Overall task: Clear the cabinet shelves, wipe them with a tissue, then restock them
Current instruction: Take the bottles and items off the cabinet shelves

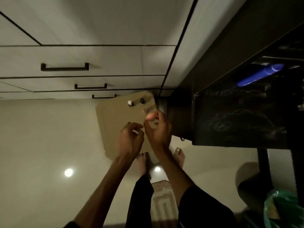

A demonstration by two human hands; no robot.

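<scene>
The left hand [130, 139] and right hand [158, 130], nearest the lens, hang over a tan board [118, 116] on the floor, fingers loosely curled, gripping nothing I can make out. The dark cabinet shelf [238, 119] at right holds a blue bottle [259, 74]; clearing seems unfinished, wiping ahead.

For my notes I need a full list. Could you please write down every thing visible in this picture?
drawers: several, white, black handles, upper left
board: one, beige, on floor under the hands
small bottles: two, one white-capped, one dark, on the board
blue bottle: one, lying in dark shelf, right
green bag: one, bottom right
mat: one, patterned, between the legs
feet: two, bare, on floor
left hand: fingers curled, empty
right hand: fingers curled, contents unclear
</scene>
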